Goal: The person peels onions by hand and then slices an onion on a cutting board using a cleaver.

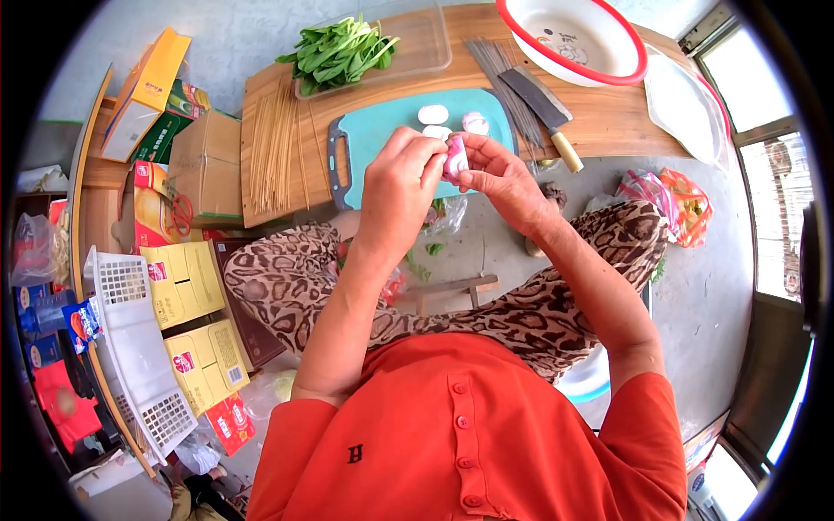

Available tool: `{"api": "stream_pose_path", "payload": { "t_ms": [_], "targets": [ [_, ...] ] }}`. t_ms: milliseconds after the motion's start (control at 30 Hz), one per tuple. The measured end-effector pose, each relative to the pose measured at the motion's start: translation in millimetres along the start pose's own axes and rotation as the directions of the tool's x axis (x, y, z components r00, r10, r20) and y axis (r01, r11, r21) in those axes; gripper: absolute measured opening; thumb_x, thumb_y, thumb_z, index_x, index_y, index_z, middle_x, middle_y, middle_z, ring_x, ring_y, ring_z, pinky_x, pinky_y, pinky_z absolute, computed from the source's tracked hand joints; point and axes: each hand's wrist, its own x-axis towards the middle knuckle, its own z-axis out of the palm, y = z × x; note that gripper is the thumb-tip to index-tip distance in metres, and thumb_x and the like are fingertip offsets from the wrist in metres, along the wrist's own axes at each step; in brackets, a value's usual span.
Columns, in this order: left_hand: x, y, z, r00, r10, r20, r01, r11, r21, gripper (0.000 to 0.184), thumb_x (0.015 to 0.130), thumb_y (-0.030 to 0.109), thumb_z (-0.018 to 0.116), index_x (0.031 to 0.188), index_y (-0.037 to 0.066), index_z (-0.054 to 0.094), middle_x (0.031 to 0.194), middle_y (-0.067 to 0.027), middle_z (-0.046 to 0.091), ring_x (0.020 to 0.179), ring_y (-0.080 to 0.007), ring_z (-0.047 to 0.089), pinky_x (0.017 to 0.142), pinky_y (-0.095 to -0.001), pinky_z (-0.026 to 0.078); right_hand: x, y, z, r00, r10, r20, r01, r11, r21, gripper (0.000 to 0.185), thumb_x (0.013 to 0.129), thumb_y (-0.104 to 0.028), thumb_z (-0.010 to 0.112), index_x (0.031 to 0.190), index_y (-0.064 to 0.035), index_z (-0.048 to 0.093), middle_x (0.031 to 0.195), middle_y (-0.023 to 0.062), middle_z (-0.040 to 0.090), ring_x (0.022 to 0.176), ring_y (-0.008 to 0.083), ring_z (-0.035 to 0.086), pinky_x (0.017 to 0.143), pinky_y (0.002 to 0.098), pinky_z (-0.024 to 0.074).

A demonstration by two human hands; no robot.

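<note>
A small pink and white piece (455,160) is held between my two hands, above the near edge of a teal cutting board (382,130). My left hand (401,169) pinches its left side with closed fingers. On the other side, the fingers and thumb of my right hand (504,181) grip it. White round slices (433,115) and a pinkish slice (475,123) lie on the board just beyond my hands. What exactly the held piece is cannot be made out.
Thin sticks (271,148) lie left of the board. Leafy greens (340,54) rest in a clear tray (426,39). A cleaver (537,100) lies on dark skewers (497,74), near a red-rimmed basin (627,73). Boxes (204,169) stand left; plastic bags (686,207) lie right.
</note>
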Motion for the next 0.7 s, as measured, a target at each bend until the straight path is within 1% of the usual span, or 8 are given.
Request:
{"api": "stream_pose_path", "payload": {
  "t_ms": [133,200,300,333,433,500,567,700],
  "targets": [
    [1,2,1,1.000,-0.010,0.020,0.009,0.997,0.072,0.010,0.082,-0.002,0.067,0.091,0.001,0.064,0.087,-0.0111,0.061,0.072,-0.0278,0.063,0.062,-0.0364,0.052,-3,-2,5,1.000,-0.001,-0.031,-0.001,0.998,-0.063,0.058,0.087,-0.010,0.073,0.137,-0.0011,0.045,0.123,0.0063,0.060,0.113,0.0159,0.058,0.100,0.0321,0.0466],
    [-1,0,2,0.995,-0.097,0.016,0.098,0.993,-0.069,0.008,0.083,-0.002,0.066,0.090,0.001,0.063,0.087,-0.0109,0.061,0.073,-0.0279,0.064,0.062,-0.0365,0.052,-2,-2,6,0.999,0.002,-0.053,-0.005,0.998,-0.060,0.058,0.087,-0.009,0.073,0.137,-0.0007,0.044,0.122,0.0065,0.060,0.113,0.0157,0.058,0.102,0.0323,0.0461],
    [-2,3,1,0.999,-0.035,-0.028,0.034,0.999,-0.026,0.011,0.080,-0.005,0.068,0.089,0.001,0.066,0.083,-0.0085,0.062,0.070,-0.0214,0.063,0.061,-0.0304,0.050,-2,2,7,0.997,-0.055,-0.061,0.053,0.998,-0.035,0.057,0.086,-0.008,0.074,0.135,0.0001,0.046,0.121,0.0077,0.060,0.112,0.0157,0.059,0.098,0.0309,0.0482],
    [-3,4,1,0.999,-0.037,-0.027,0.036,0.999,-0.024,0.011,0.080,-0.005,0.068,0.089,0.001,0.066,0.083,-0.0085,0.062,0.070,-0.0214,0.063,0.061,-0.0304,0.050,1,8,4,0.994,-0.089,-0.067,0.083,0.993,-0.088,0.057,0.085,-0.009,0.075,0.134,0.0004,0.046,0.121,0.0080,0.060,0.111,0.0156,0.059,0.097,0.0305,0.0491],
    [-2,5,3,0.999,-0.018,-0.039,0.019,0.999,0.033,0.011,0.080,-0.005,0.068,0.089,0.001,0.067,0.083,-0.0084,0.062,0.071,-0.0221,0.064,0.061,-0.0317,0.050,4,15,2,0.985,-0.142,-0.094,0.121,0.972,-0.200,0.058,0.083,-0.010,0.078,0.131,0.0007,0.048,0.119,0.0082,0.060,0.107,0.0148,0.060,0.093,0.0292,0.0505],
    [-4,5,4,1.000,0.017,-0.005,-0.016,0.993,0.114,0.009,0.083,0.000,0.067,0.090,0.003,0.062,0.089,-0.0105,0.061,0.073,-0.0290,0.064,0.063,-0.0374,0.053,2,15,4,0.978,-0.165,-0.130,0.122,0.950,-0.288,0.058,0.082,-0.011,0.080,0.130,0.0007,0.049,0.117,0.0078,0.061,0.103,0.0133,0.060,0.089,0.0279,0.0513],
    [-6,5,7,1.000,0.025,-0.003,-0.024,0.988,0.152,0.009,0.083,0.001,0.068,0.089,0.003,0.061,0.089,-0.0105,0.061,0.073,-0.0296,0.064,0.062,-0.0382,0.053,0,11,6,0.971,-0.194,-0.139,0.133,0.924,-0.359,0.055,0.082,-0.011,0.079,0.128,0.0009,0.050,0.114,0.0074,0.061,0.098,0.0118,0.060,0.085,0.0270,0.0513],
    [-5,5,13,0.999,0.048,-0.004,-0.045,0.966,0.254,0.013,0.081,0.002,0.069,0.087,0.004,0.058,0.087,-0.0107,0.059,0.069,-0.0310,0.063,0.059,-0.0402,0.053,0,14,4,0.970,-0.200,-0.140,0.125,0.899,-0.420,0.055,0.083,-0.013,0.079,0.127,0.0012,0.050,0.114,0.0077,0.062,0.100,0.0121,0.060,0.087,0.0273,0.0511]
  ]
}}
